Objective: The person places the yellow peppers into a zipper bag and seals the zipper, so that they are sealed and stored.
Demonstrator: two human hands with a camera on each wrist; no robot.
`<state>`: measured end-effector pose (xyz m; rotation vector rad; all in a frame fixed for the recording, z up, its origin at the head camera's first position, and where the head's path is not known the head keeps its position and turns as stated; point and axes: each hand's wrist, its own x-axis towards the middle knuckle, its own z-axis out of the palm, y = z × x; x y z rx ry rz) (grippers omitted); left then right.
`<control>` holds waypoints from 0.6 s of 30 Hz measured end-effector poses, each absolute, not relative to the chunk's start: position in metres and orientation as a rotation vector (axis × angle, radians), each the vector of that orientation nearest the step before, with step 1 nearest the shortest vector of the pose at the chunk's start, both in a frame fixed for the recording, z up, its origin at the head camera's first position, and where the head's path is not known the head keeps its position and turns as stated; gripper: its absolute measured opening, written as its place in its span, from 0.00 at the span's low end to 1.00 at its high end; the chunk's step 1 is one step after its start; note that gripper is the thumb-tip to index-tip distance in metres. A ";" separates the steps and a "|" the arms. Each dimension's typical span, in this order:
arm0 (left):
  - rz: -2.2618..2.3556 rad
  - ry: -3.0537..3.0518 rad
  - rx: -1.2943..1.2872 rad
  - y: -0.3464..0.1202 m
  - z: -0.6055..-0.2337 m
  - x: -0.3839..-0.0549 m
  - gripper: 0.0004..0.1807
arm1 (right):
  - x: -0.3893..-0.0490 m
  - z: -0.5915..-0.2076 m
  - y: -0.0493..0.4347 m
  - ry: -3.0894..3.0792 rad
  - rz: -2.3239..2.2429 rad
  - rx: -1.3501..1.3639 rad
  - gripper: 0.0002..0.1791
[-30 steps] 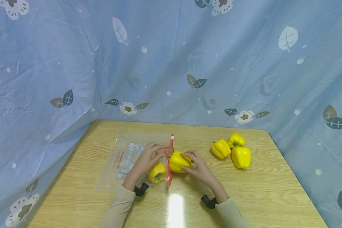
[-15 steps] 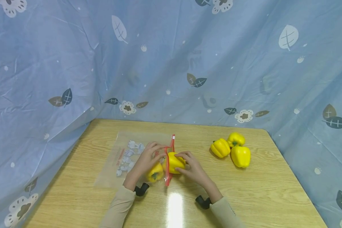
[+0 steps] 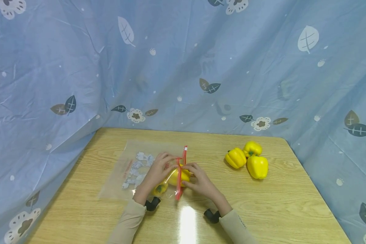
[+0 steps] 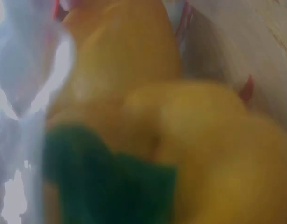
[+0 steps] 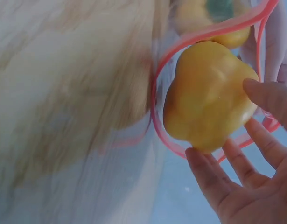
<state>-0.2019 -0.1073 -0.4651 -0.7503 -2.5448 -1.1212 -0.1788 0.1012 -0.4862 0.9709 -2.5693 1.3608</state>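
Observation:
A clear zip bag [image 3: 117, 184] with a red zip edge lies on the table, its mouth facing right. My left hand [image 3: 158, 169] lies over the bag and holds the upper lip of the mouth. A yellow bell pepper [image 5: 208, 98] sits partly through the red-rimmed opening. My right hand [image 3: 201, 183] holds the outer end of that pepper, thumb and fingertips spread round it in the right wrist view. Deeper inside rests another yellow bell pepper [image 3: 160, 188], below my left wrist. Its green stem [image 4: 110, 172] fills the lower part of the blurred left wrist view.
Three more yellow bell peppers [image 3: 235, 158] stand close together at the right rear of the wooden table [image 3: 280, 203]. A blue patterned cloth [image 3: 170, 67] hangs behind and along the sides. Black wrist cameras [image 3: 211, 216] sit beneath both wrists.
My right hand has moved left, taking the bell pepper from just outside the bag's mouth to mostly inside it. The inner pepper has shifted left. My left hand stays nearly in place.

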 end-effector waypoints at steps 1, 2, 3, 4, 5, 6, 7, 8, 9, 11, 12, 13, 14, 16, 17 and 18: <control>-1.117 -2.545 -0.743 -0.107 -0.465 -0.202 0.16 | -0.179 -0.486 0.101 -2.569 1.395 0.981 0.25; -1.115 -2.543 -0.738 -0.107 -0.466 -0.203 0.16 | -0.179 -0.486 0.101 -2.571 1.425 0.990 0.25; -1.112 -2.540 -0.732 -0.107 -0.466 -0.203 0.16 | -0.179 -0.487 0.101 -2.569 1.456 1.002 0.25; -1.110 -2.536 -0.725 -0.107 -0.466 -0.203 0.17 | -0.179 -0.487 0.101 -2.564 1.482 1.013 0.25; -1.110 -2.527 -0.721 -0.108 -0.466 -0.203 0.17 | -0.179 -0.487 0.101 -2.552 1.514 1.025 0.25; -1.106 -2.517 -0.717 -0.108 -0.466 -0.203 0.17 | -0.178 -0.486 0.100 -2.535 1.549 1.039 0.25; -1.111 -2.509 -0.712 -0.108 -0.465 -0.203 0.17 | -0.177 -0.485 0.100 -2.520 1.586 1.053 0.26; -1.114 -2.497 -0.710 -0.108 -0.465 -0.203 0.16 | -0.175 -0.481 0.099 -2.506 1.623 1.068 0.25; -1.118 -2.488 -0.708 -0.107 -0.465 -0.203 0.16 | -0.173 -0.478 0.099 -2.486 1.668 1.081 0.25; -1.129 -2.471 -0.706 -0.107 -0.464 -0.203 0.16 | -0.170 -0.470 0.097 -2.460 1.769 1.087 0.25; -1.129 -2.468 -0.700 -0.107 -0.464 -0.203 0.16 | -0.168 -0.466 0.096 -2.457 1.807 1.082 0.25; -1.134 -2.468 -0.694 -0.106 -0.464 -0.203 0.16 | -0.167 -0.462 0.095 -2.455 1.846 1.070 0.24; -1.141 -2.468 -0.690 -0.106 -0.463 -0.203 0.16 | -0.166 -0.461 0.093 -2.448 1.879 1.060 0.24; -1.149 -2.469 -0.680 -0.106 -0.463 -0.202 0.16 | -0.166 -0.461 0.091 -2.443 1.944 1.028 0.25; -1.150 -2.468 -0.673 -0.105 -0.463 -0.202 0.16 | -0.165 -0.461 0.091 -2.447 1.961 1.018 0.25; -1.149 -2.466 -0.668 -0.105 -0.463 -0.202 0.16 | -0.165 -0.462 0.090 -2.451 1.977 1.010 0.25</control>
